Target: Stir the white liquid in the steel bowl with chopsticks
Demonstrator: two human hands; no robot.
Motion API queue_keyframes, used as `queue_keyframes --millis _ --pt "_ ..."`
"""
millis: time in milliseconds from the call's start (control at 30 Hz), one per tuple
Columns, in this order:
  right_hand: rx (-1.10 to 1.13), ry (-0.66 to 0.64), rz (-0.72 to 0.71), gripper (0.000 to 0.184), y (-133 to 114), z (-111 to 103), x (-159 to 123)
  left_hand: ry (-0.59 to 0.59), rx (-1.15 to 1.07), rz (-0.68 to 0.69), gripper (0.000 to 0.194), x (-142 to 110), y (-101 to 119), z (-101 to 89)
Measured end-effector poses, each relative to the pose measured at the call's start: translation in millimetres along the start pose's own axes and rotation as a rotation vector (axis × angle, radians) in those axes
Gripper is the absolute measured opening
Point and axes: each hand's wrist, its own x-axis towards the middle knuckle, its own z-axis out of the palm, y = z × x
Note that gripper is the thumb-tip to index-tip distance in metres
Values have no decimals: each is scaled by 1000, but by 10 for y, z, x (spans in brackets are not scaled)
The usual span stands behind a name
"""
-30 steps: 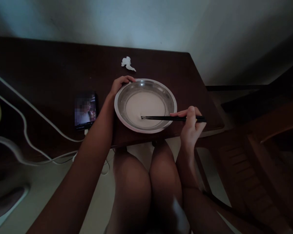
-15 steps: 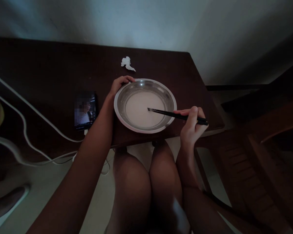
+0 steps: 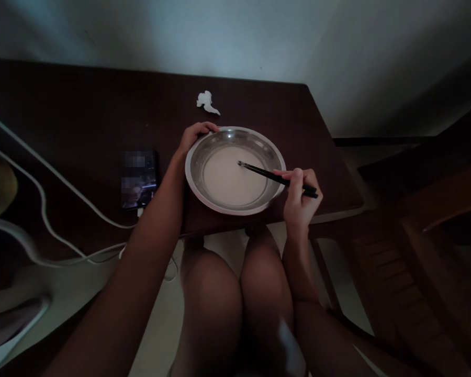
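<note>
A round metal basin (image 3: 192, 184) stands on the dark table near its front edge, with a whitish, milky liquid (image 3: 231, 183) in its bottom. My left hand (image 3: 196, 135) is closed on the basin's far-left rim, fingers over the edge. In my right hand (image 3: 301, 201), at the basin's right side, is a pair of black chopsticks (image 3: 265, 173), gripped near the thick ends. They slant down to the left over the rim, and their tips meet the liquid near its middle. The two sticks lie close together.
A crumpled white tissue (image 3: 208, 102) lies behind the basin. Left of my forearm is a lit phone (image 3: 139, 180) with a white cable (image 3: 82, 196) plugged in. The wall (image 3: 227, 39) rises behind the table (image 3: 63, 120). A wooden chair (image 3: 400, 267) stands at the right.
My right hand has moved left and slightly up, and the chopstick tips have shifted toward the far side of the basin. My left hand stays on the rim.
</note>
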Motion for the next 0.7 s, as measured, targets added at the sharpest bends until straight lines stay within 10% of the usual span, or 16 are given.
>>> queue_keyframes --millis 467,700 --pt "109 -178 45 34 8 84 -22 -24 -37 -7 26 -13 6 5" --pt "27 45 38 39 -49 -44 -8 -20 -55 11 29 4 -6 4"
